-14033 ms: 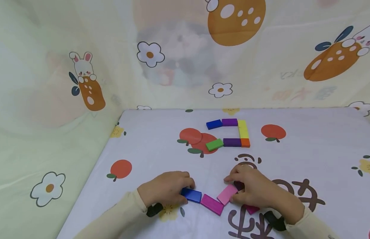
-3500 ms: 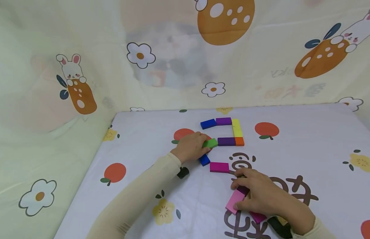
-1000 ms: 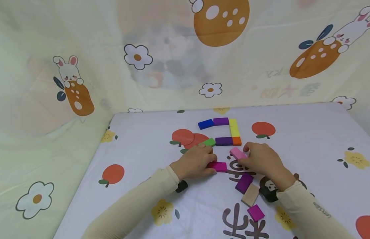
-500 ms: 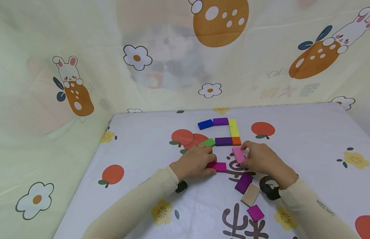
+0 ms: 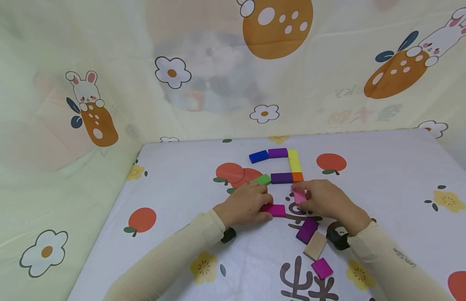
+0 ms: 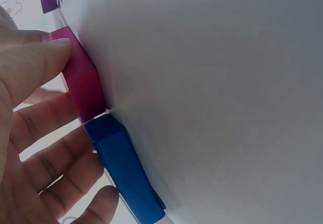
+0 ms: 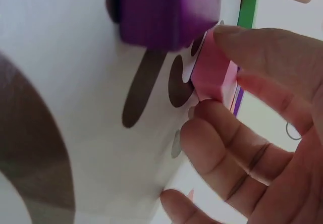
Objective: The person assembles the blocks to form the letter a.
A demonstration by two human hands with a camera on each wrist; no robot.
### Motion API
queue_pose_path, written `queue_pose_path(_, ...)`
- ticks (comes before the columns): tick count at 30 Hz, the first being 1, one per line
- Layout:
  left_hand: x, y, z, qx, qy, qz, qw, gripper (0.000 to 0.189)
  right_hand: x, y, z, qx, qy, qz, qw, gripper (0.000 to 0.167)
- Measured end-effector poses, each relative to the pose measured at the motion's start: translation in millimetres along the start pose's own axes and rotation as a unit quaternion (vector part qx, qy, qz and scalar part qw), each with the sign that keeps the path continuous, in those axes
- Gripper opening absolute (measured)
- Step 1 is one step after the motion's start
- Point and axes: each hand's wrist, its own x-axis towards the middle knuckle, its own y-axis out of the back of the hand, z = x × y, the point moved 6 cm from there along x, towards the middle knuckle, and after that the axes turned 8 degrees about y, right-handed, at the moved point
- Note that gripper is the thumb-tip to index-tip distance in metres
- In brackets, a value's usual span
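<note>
My left hand (image 5: 243, 205) pinches a magenta block (image 5: 276, 210), thumb on its near side and a finger behind it in the left wrist view. A blue block (image 6: 126, 168) adjoins that block's end, with fingertips along it; the hand hides it in the head view. My right hand (image 5: 329, 201) pinches a pink block (image 5: 299, 197) between thumb and fingers, just below an orange block (image 5: 298, 177). The pink block stands apart from the magenta one, to its right. Nearer to me lie a purple block (image 5: 307, 230), a beige block (image 5: 315, 246) and a small magenta block (image 5: 322, 268).
Beyond my hands, a line of blocks bends round: green (image 5: 264, 179), dark purple (image 5: 281, 178), orange, yellow (image 5: 294, 161), purple (image 5: 277, 153) and blue (image 5: 259, 156). A printed cloth (image 5: 387, 179) covers the table; a patterned curtain (image 5: 218, 125) rises behind it.
Earlier the right hand carried the pink block from the near group to below the orange block; since then it has swung from slanted to nearly straight. The left hand moved from the green block to the magenta one.
</note>
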Motion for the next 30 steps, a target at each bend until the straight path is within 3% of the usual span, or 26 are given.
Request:
queue_pose_path(11, -0.4, 0.8, 0.7, 0.008, -0.002, 0.002, 1.0000, 0.031, 5.0, -0.3, -4.9, -0.038, 0.057, -0.009, 0.9976, 0.043)
queue_pose_path(23, 0.0, 1.4, 3.0, 0.019, -0.009, 0.013, 0.9997, 0.031, 2.2, 1.1, -4.2, -0.040, 0.051, -0.004, 0.9979, 0.044)
queue_pose_path(30, 1.4, -1.4, 1.9, 0.006, 0.011, -0.003, 0.9999, 0.037, 1.7, -0.2, -4.0, -0.037, 0.049, -0.004, 0.9981, 0.048)
